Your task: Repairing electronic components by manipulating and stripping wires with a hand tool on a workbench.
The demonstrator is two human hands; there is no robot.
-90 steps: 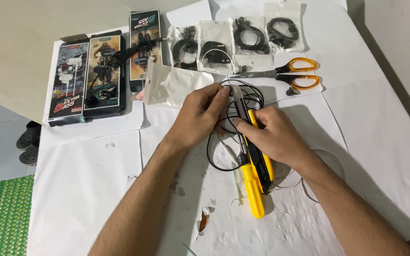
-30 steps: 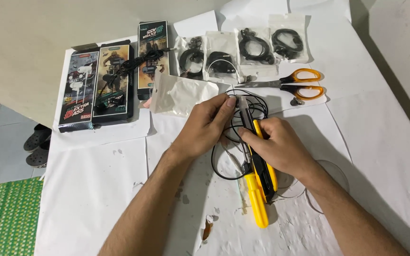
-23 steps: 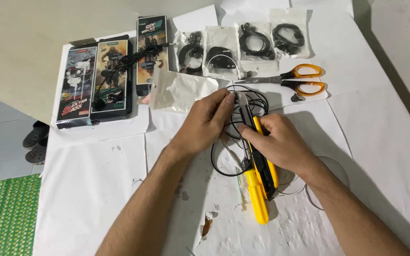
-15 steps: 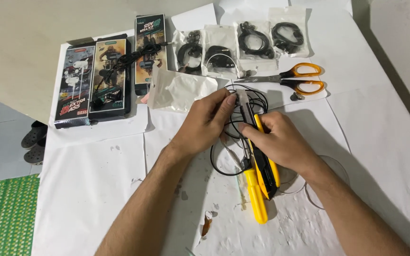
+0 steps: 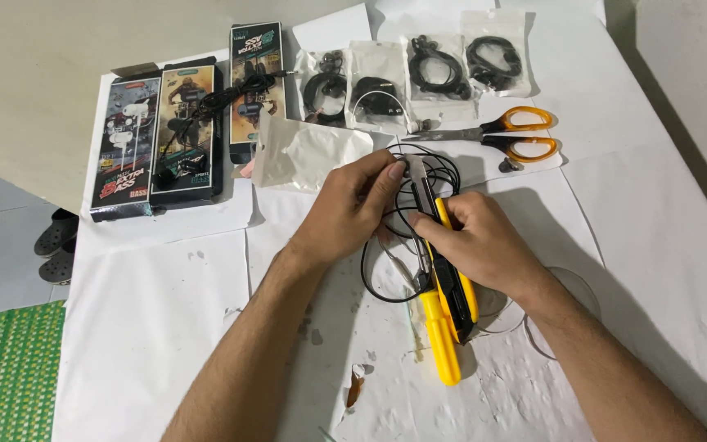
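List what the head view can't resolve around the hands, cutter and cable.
- Blade tip of the yellow utility knife: hidden behind the left hand fingertips.
- Black cable: ends hidden under both hands.
- Right hand: covers the knife's slider.
- Bagged cables: too small for connector detail.

White paper sheets point(image 5: 157, 327) cover the work surface across most of the frame, creased and overlapping at the seams. A plain beige floor point(image 5: 34, 74) fills the upper left. At the left edge sit dark sandals point(image 5: 57, 244) on grey flooring, with a green woven mat point(image 5: 2, 372) at lower left. Light is even; soft shadows fall rightward.
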